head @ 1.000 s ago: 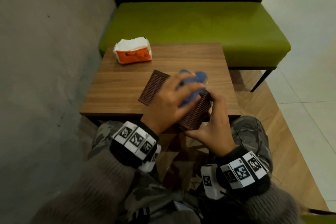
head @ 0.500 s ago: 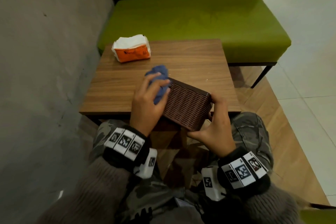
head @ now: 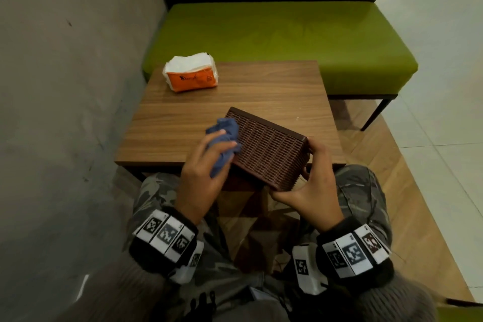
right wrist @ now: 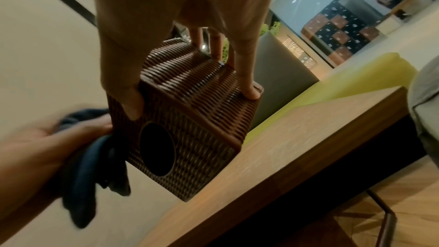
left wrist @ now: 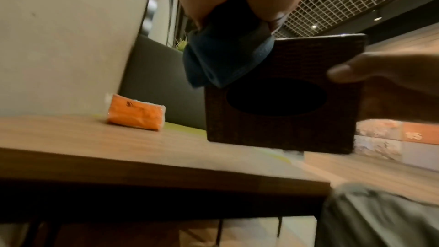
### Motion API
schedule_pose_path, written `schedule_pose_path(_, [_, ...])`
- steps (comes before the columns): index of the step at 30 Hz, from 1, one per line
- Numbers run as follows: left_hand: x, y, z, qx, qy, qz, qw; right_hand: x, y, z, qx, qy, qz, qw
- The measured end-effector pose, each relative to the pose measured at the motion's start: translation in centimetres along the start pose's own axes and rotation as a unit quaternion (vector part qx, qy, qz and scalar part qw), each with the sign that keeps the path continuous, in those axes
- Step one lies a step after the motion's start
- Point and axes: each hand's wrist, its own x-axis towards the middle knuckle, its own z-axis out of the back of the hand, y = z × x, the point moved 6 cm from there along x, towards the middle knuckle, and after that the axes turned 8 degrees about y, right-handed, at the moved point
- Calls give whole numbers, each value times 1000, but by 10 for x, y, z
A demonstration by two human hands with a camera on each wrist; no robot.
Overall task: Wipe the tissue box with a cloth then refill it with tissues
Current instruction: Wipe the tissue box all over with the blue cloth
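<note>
My right hand [head: 311,188] grips the wicker tissue box [head: 266,149] tilted over the worktop [head: 261,91] edge — left hand [head: 206,178] clutches the blue cloth [head: 222,144] against its side. A hard wipe could twist the box loose onto my lap.

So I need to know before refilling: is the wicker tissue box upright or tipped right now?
Tipped. The tissue box is on its side, its oval opening facing the person, held by the right hand.

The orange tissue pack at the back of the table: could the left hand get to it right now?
Probably, but not freely. The table between the left hand and the tissue pack lies bare, yet that hand grips the blue cloth, which would need putting down first.
</note>
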Motion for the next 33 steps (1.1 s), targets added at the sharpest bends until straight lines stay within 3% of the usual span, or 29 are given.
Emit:
schedule_pose_path(2, [13,16,12,-36,-74,73,994,0,4,-6,-3,7,-2,1000])
schedule_pose_path(4, [16,4,12,-29,-86,72,993,1,8,-10,-3,5,0,1000])
schedule_pose_path(8, [-6,-74,-30,6,58,-120,991,7,9,-14,10,-20,-6,1000])
schedule_pose_path(10, [-1,-85,-33,-3,69,-188,980,7,9,-15,75,-36,-37,996])
schedule_pose_path(13, [14,-75,-20,33,51,-238,969,5,2,-11,150,-28,-46,987])
schedule_pose_path(15, [22,-56,-7,54,2,-205,977,4,3,-3,162,-14,-44,986])
schedule_pose_path(18, [36,-6,20,-49,-133,2,990,3,4,4,149,2,-43,988])
schedule_pose_path(20, [38,14,24,-121,-158,104,974,1,4,3,110,4,-42,993])
schedule_pose_path(22, [35,5,20,-89,-131,90,983,3,4,1,72,-5,-38,997])
schedule_pose_path(25, [28,-41,-5,-21,7,-60,998,7,7,-4,16,-11,-16,1000])
schedule_pose_path(28, [23,-74,-24,9,101,-201,974,6,6,-7,13,-13,-1,1000])
schedule_pose_path(30, [31,-71,-25,15,116,-198,973,3,7,-6,16,-8,0,1000])
schedule_pose_path(33, [53,-32,-14,-21,76,-45,996,-2,10,-5,-8,12,13,1000])
